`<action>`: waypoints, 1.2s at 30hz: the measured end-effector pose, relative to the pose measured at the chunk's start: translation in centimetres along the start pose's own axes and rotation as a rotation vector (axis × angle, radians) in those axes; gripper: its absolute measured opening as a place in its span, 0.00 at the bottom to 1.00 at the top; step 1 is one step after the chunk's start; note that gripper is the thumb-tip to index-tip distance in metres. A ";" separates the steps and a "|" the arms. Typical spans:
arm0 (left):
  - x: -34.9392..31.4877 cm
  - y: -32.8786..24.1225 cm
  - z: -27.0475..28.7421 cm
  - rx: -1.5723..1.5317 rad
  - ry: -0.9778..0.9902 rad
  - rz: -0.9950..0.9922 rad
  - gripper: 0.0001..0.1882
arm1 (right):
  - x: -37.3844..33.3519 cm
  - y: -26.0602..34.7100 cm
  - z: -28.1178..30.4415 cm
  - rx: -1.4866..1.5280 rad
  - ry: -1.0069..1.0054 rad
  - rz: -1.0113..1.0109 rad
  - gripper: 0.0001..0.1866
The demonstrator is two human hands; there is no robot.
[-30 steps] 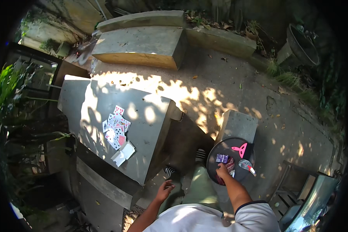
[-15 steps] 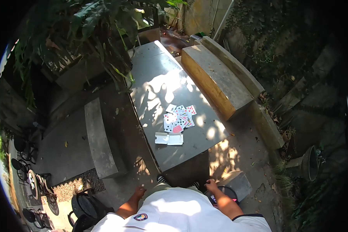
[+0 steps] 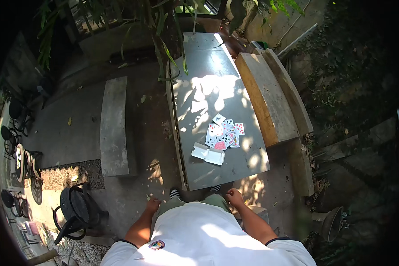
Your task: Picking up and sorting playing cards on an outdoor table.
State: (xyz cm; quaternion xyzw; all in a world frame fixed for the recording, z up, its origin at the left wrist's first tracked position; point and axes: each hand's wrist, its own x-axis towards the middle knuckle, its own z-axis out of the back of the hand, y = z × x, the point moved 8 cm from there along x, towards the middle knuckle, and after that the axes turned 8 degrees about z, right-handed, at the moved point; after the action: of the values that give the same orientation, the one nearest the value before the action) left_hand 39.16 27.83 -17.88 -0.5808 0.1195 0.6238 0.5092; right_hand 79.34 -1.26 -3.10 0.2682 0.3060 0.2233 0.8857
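Both my arms hang at my sides, short of the near edge of the grey table (image 3: pixel 248 166). My left hand (image 3: pixel 153 204) is beside my left thigh, fingers loosely curled, and no object shows in it. By my right thigh, near the table's corner, is my right hand (image 3: pixel 233 197), its fingers bent inward with nothing visible in them. On the table lies a loose, overlapping pile of playing cards (image 3: pixel 224 134), mostly face up; one with a red back shows at its near side. Just in front of the pile sits an opened white box (image 3: pixel 208 154).
A concrete bench (image 3: pixel 114 128) stands left of the table, and a heavier stone bench (image 3: pixel 270 99) runs along its right. Hanging leaves (image 3: pixel 164 40) droop over the far left side. A black chair (image 3: pixel 77 208) is at lower left, and a round pot (image 3: pixel 333 224) at lower right.
My view has turned, so the table stands straighter and the cards and box appear farther right. Both hands remain low at my sides; the cards stay in their pile.
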 end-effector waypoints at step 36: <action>-19.3 -6.7 -22.6 -0.575 -0.296 0.338 0.22 | 31.3 9.4 9.0 -0.837 0.144 0.920 0.31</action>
State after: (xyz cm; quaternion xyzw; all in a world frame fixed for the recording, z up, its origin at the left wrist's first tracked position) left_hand 54.21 4.55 -5.25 -0.5755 -0.0414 0.7847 0.2265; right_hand 105.48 20.35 -4.53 -0.0127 0.1047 0.7004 0.7060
